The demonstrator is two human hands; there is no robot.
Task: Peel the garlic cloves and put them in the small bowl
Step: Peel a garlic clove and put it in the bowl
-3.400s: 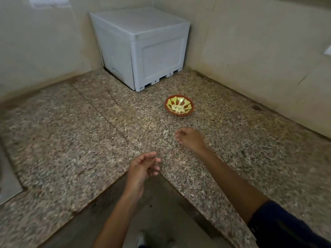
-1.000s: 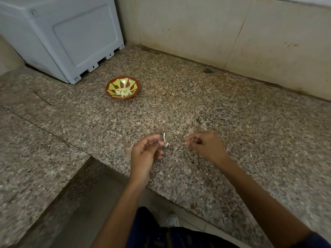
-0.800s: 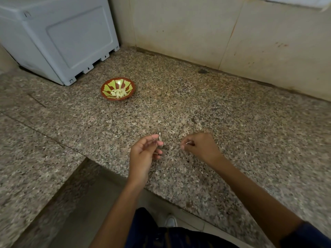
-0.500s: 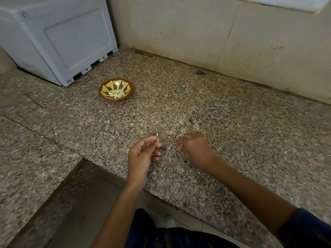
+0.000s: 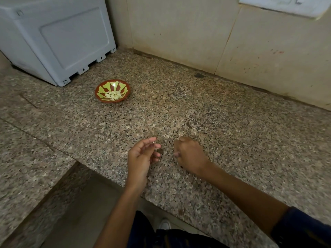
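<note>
Garlic cloves [image 5: 113, 95], already peeled, are lying in a pale heap inside the small bowl [image 5: 100, 90], which is red-brown with green shapes. It is sitting on the speckled stone counter [image 5: 232, 126], far from both hands and near a big grey box [image 5: 59, 38] in the corner. The left hand [image 5: 141, 156] is hovering over the counter edge with its fingers bent, pinching a tiny pale bit [image 5: 154, 141] at the fingertips; it is too small to tell what it is. The right hand [image 5: 189, 154] is staying close beside it, curled up tight, and I cannot tell if it is holding anything. A few little pale flakes [image 5: 165, 135] are lying on the counter just past the hands.
</note>
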